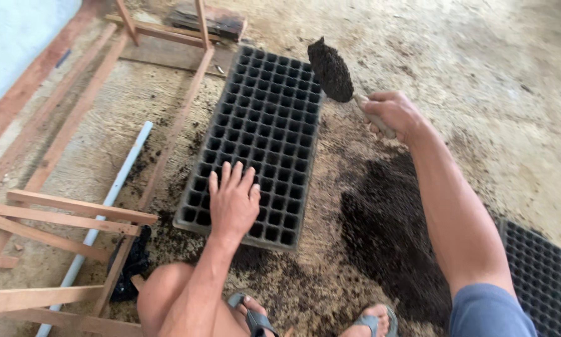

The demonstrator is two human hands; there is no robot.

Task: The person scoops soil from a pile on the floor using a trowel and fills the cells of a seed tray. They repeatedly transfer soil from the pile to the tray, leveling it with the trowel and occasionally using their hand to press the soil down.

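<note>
A black plastic seedling tray (261, 106) with many small empty cells lies on the concrete floor in front of me. My left hand (233, 201) rests flat on its near end, fingers spread. My right hand (392, 113) grips the handle of a small trowel (330, 70) heaped with dark soil, held above the tray's far right edge. A pile of dark soil (386, 231) lies on the floor to the right of the tray, under my right forearm.
A second black cell tray (539, 274) lies at the lower right. Wooden frames (62, 212) and a white pipe (115, 187) lie to the left. More timber rails (168, 31) cross the far left. My knee and sandalled feet (255, 318) are at the bottom.
</note>
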